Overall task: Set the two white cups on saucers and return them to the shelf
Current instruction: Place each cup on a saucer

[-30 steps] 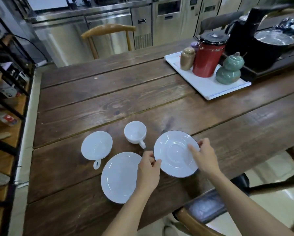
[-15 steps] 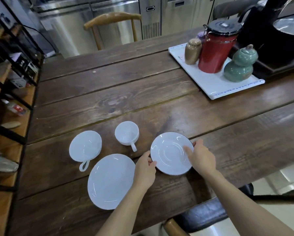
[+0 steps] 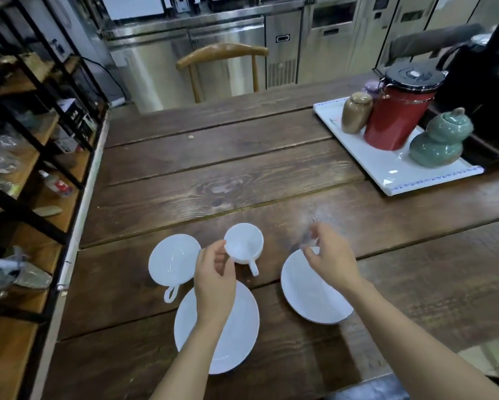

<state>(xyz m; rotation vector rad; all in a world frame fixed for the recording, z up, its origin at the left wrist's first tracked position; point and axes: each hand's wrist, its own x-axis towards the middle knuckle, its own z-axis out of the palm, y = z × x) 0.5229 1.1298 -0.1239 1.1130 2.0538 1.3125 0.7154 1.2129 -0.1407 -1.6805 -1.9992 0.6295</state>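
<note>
Dark plank wooden table [image 3: 242, 168] in front of me. Sitting straight on it: a wide white cup [image 3: 173, 259], a smaller white cup [image 3: 245, 241], two white saucers [image 3: 236, 333] [image 3: 309, 295], all close together. White tray [image 3: 392, 174] sits well off at the far right.

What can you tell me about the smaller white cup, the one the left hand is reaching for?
The smaller white cup looks like glossy white ceramic, round, with a loop handle pointing toward the person and slightly right. It stands upright and looks empty, directly on the wooden table, not on a saucer. The wider cup sits to its left, and a saucer lies to its right. The left hand has thumb and fingers at its left rim; whether they already grip it is unclear.
</note>
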